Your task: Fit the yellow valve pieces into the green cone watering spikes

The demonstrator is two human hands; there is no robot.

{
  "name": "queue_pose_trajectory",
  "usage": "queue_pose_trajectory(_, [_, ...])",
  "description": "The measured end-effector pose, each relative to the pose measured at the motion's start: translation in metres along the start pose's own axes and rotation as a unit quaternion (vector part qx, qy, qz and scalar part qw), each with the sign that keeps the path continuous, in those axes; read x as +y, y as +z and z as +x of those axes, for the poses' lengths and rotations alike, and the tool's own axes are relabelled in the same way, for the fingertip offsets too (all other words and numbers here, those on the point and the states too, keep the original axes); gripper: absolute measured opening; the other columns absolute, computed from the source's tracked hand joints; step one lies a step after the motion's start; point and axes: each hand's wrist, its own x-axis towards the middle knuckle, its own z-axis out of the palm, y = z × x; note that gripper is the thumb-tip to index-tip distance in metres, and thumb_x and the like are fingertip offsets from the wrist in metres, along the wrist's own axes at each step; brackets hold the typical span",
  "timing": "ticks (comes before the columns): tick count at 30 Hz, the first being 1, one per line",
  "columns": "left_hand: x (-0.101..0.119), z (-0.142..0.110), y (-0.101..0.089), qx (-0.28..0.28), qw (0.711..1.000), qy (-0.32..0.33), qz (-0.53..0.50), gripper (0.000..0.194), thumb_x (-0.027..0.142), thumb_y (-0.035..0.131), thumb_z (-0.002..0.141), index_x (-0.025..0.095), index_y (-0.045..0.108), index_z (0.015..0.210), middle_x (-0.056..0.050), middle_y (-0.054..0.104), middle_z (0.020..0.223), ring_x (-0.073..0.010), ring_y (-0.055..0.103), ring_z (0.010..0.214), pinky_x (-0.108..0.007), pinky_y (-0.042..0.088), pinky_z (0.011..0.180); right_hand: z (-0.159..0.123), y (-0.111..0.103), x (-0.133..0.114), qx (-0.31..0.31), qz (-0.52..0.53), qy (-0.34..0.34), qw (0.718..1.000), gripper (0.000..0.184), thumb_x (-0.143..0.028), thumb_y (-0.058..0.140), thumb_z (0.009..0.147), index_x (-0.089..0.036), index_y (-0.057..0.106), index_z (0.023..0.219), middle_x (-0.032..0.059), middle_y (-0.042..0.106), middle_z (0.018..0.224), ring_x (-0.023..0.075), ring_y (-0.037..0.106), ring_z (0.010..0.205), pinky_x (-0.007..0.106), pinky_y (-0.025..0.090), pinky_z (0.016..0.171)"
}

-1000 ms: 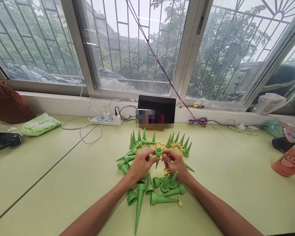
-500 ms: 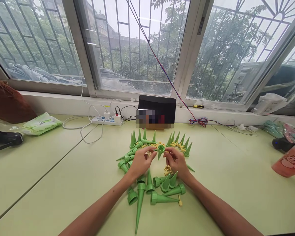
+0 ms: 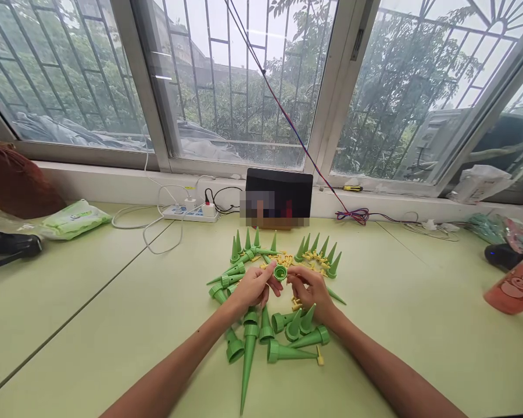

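The table [image 3: 113,331] is carrying everything, its far edge running along under the window. The tablet [image 3: 279,188] is standing close to that far edge, and the power strip [image 3: 190,215] is lying along it to the left. The cup [image 3: 514,286] is leaning toward the right, beyond the working area.

Between these, the left hand [image 3: 251,285] and the right hand [image 3: 311,288] are meeting over the middle of the table. The left hand is closing thumb and fingers around the near-left side of the held cone [image 3: 280,273], with almost no gap left. The right hand is curling its fingers inward, thumb and forefinger tips coming close at the cone's right side; whether they are touching it or pinching something small, I cannot tell.

The held cone is facing its round open mouth toward the camera, so its inside is showing and its tip is hidden. That is leaving the mouth and the right side within the right hand's reach.

Toward the near edge, loose cones [image 3: 247,366] are lying at various angles; toward the far edge, upright cones [image 3: 333,267] are standing in a curve. Yellow pegs [image 3: 285,260] are lying scattered among them, and one peg [image 3: 319,357] is lying at a loose cone's tip.
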Motion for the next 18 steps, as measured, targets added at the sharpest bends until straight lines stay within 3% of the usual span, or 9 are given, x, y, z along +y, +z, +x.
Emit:
queue_pose_trajectory(4, [0.0013, -0.0023, -0.0007, -0.01, 1.0, 0.009, -0.007, 0.069, 0.073, 0.046, 0.084, 0.009, 0.069, 0.067, -0.008, 0.069, 0.066, -0.0051, 0.041, 0.032, -0.021, 0.015, 0.032, 0.0015, -0.0015, -0.0019, -0.003, 0.002, 0.005, 1.0, 0.018, -0.027, 0.052, 0.094, -0.018, 0.068, 0.091, 0.0019, 0.063, 0.069, 0.011, 0.053, 0.048, 0.023, 0.044, 0.048])
queue_pose_trajectory(11, [-0.0042, -0.0006, -0.0044, -0.023, 0.999, 0.032, 0.028, 0.066, 0.073, 0.045, 0.085, 0.012, 0.068, 0.072, 0.003, 0.044, 0.036, -0.0063, 0.028, 0.03, -0.021, 0.016, 0.034, 0.0026, -0.0015, -0.0009, 0.002, 0.01, 0.029, 1.0, 0.019, -0.032, 0.054, 0.094, -0.018, 0.066, 0.09, -0.0022, 0.055, 0.057, 0.012, 0.051, 0.044, 0.024, 0.043, 0.046])
queue_pose_trajectory(18, [-0.0039, -0.0024, -0.007, -0.011, 0.992, 0.102, 0.079, 0.047, 0.06, 0.055, 0.086, 0.016, 0.058, 0.069, 0.005, 0.046, 0.041, -0.0074, 0.037, 0.036, -0.02, 0.022, 0.039, 0.0018, -0.0025, 0.0029, 0.004, 0.006, 0.03, 1.0, 0.019, -0.032, 0.054, 0.094, -0.018, 0.065, 0.092, -0.0033, 0.054, 0.054, 0.0111, 0.05, 0.043, 0.023, 0.041, 0.046])
